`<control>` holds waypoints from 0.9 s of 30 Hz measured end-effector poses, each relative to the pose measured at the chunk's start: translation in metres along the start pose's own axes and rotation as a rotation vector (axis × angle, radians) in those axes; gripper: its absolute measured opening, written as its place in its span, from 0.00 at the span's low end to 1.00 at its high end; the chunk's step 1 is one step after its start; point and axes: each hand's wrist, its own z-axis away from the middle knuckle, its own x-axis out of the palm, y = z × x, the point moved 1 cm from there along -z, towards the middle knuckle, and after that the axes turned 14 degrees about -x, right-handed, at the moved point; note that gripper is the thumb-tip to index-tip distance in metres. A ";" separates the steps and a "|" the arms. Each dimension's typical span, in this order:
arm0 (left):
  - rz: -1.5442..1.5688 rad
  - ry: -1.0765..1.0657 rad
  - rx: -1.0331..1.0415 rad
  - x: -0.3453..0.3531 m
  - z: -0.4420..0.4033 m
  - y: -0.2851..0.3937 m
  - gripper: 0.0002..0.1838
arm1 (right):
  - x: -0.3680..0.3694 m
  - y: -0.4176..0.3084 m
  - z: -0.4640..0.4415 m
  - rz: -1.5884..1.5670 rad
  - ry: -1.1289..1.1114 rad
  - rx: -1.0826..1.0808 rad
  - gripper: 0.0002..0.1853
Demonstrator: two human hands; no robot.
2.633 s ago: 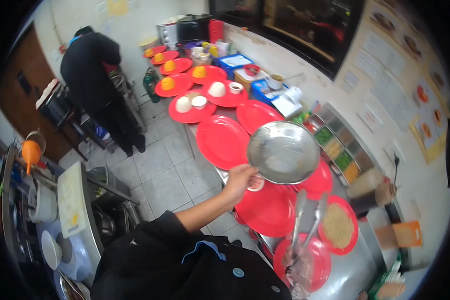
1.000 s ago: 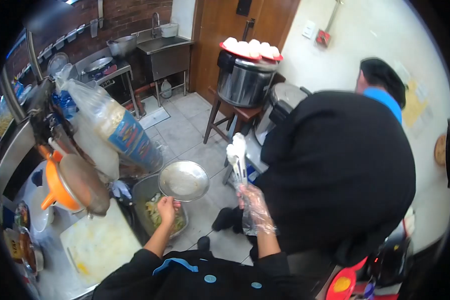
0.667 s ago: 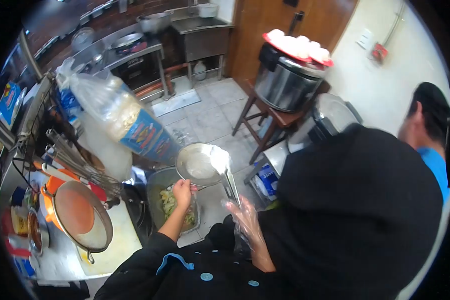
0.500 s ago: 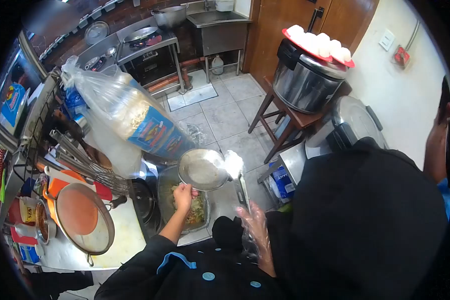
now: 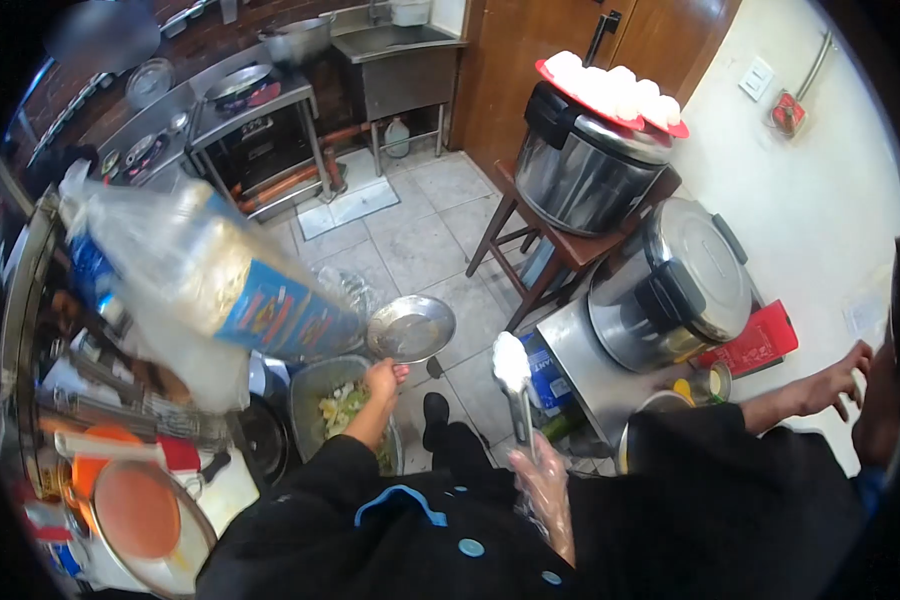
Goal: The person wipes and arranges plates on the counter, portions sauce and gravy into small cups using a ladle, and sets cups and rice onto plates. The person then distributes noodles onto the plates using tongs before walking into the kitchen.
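My left hand [image 5: 383, 380] is closed on the near rim of a round, shallow metal bowl [image 5: 411, 328], tilted so its inside shows. Just below it, on the floor, stands a grey plastic bin [image 5: 300, 400] with vegetable scraps [image 5: 342, 407] inside. My right hand [image 5: 542, 485], in a clear plastic glove, grips a metal utensil [image 5: 520, 415] that looks like tongs. At its far end is a bright white lump or tip [image 5: 511, 360]; I cannot tell which. The utensil points up and away from me, apart from the bowl.
A steel rice cooker [image 5: 595, 175] on a wooden stool [image 5: 570, 240] bears a red tray [image 5: 610, 105] of white balls. Another cooker [image 5: 635, 310] stands on a low steel table [image 5: 575, 355]. A large plastic bag [image 5: 280, 315] leans at left. Another person's hand [image 5: 835, 385] reaches in from the right.
The view has shifted, uncovering the second cooker and low table. The bowl has moved away from the white-ended utensil, uncovering more of the bin. Another person's hand has appeared at right.
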 end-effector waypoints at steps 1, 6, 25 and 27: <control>0.062 -0.045 -0.037 0.022 -0.019 0.007 0.08 | -0.010 0.006 -0.009 0.096 0.026 0.095 0.26; 0.162 -0.108 -0.001 0.158 -0.112 0.054 0.06 | -0.302 -0.012 -0.186 -0.971 0.333 0.055 0.23; -0.303 -0.023 0.195 0.215 -0.249 0.377 0.10 | 0.155 0.063 -0.635 -0.097 -0.458 0.421 0.12; -0.198 -0.012 0.179 0.232 -0.297 0.412 0.09 | 0.194 0.088 -0.698 -0.135 -0.432 0.356 0.11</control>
